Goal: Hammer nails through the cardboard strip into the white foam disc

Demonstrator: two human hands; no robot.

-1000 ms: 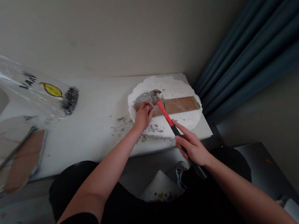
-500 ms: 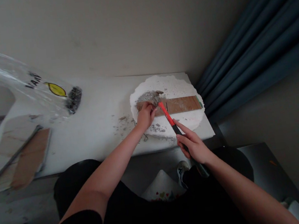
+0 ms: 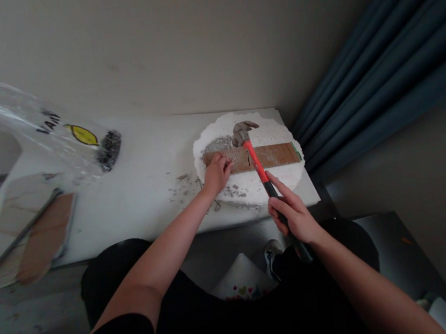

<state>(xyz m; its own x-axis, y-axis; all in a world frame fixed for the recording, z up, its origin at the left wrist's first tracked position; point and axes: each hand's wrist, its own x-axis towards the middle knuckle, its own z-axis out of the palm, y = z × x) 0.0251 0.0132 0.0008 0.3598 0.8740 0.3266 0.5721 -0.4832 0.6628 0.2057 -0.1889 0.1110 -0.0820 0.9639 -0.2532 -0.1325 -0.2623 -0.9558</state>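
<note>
My right hand is wrapped round the black grip of a claw hammer with a red shaft; its steel head is lifted above the far edge of a brown wooden plank. The plank lies across a round white foam slab. My left hand rests on the plank's left end with its fingers pinched together; what they hold is too small to make out. Grey rubble lies on the foam behind that hand.
The foam sits on a white table against a beige wall. A clear plastic bag with a yellow label lies at the left, wooden boards beyond it. Dark blue curtains hang at the right. Debris scatters near the table's front edge.
The hammer head has risen from the plank beside my left fingers and swung to the right and back. My left hand has stayed on the plank.
</note>
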